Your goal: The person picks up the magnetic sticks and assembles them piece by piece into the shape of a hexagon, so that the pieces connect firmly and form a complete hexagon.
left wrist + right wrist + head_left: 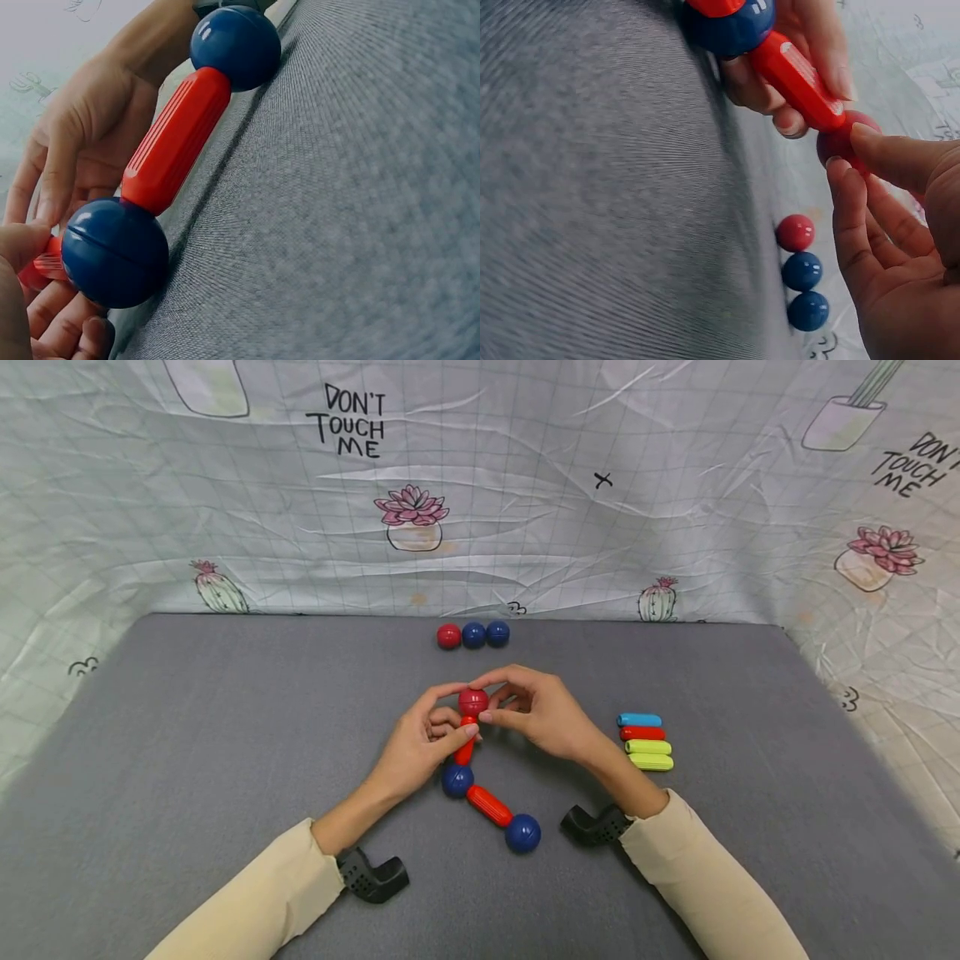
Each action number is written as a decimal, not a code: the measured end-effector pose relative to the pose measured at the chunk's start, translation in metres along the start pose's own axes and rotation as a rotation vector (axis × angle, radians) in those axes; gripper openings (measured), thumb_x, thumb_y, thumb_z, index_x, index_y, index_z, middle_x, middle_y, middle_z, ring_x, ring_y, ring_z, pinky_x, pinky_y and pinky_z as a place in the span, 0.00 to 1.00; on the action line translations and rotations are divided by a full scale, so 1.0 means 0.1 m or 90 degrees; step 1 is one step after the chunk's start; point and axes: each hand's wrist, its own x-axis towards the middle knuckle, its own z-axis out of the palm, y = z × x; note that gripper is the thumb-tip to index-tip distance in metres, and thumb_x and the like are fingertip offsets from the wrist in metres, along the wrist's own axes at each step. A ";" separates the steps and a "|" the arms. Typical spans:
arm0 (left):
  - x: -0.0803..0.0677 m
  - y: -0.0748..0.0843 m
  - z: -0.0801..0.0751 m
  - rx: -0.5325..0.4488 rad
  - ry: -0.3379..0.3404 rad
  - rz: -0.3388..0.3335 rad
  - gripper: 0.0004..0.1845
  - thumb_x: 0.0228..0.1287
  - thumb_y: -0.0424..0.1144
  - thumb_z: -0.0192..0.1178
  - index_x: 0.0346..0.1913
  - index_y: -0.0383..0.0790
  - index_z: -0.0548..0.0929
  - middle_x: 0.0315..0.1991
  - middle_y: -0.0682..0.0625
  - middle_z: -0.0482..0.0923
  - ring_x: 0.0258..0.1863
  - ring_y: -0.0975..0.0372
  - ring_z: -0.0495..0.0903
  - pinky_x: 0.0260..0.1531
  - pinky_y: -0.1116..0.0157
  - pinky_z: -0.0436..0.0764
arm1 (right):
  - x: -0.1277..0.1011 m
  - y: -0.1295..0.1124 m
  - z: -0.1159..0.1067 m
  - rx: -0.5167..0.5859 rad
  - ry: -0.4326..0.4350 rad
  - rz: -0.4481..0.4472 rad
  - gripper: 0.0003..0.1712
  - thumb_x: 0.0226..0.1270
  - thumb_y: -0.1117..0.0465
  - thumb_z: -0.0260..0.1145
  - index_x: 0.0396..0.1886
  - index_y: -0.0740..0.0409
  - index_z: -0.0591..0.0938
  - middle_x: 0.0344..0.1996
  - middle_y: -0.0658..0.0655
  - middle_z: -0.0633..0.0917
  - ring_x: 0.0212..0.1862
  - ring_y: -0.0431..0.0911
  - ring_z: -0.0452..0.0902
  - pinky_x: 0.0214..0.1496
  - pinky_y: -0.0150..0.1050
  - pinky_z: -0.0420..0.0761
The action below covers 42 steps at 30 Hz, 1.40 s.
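Grey felt-covered desk [187,760], cactus-print cloth behind. At centre, right hand [543,714] pinching a glossy red plastic ball [473,700] from above and behind, seated on the far tip of a ribbed red plastic rod [466,747]; left hand [420,747] with grip closed round that rod. Rod's long axis pointing away from the body, near end on a dark blue ball [457,780] (chain continues to another rod and ball). Spare balls [473,635] by the far edge; coloured rods [647,742] off right.

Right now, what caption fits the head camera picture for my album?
Right hand pinches a red ball onto a red stick held by the left hand.
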 end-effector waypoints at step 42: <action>0.00 0.03 -0.02 0.028 0.006 -0.019 0.19 0.70 0.34 0.56 0.61 0.40 0.72 0.30 0.42 0.84 0.16 0.54 0.68 0.17 0.66 0.69 | -0.99 0.60 -1.51 -0.193 0.004 0.208 0.16 0.63 0.54 0.69 0.50 0.52 0.83 0.44 0.53 0.83 0.37 0.46 0.70 0.32 0.36 0.75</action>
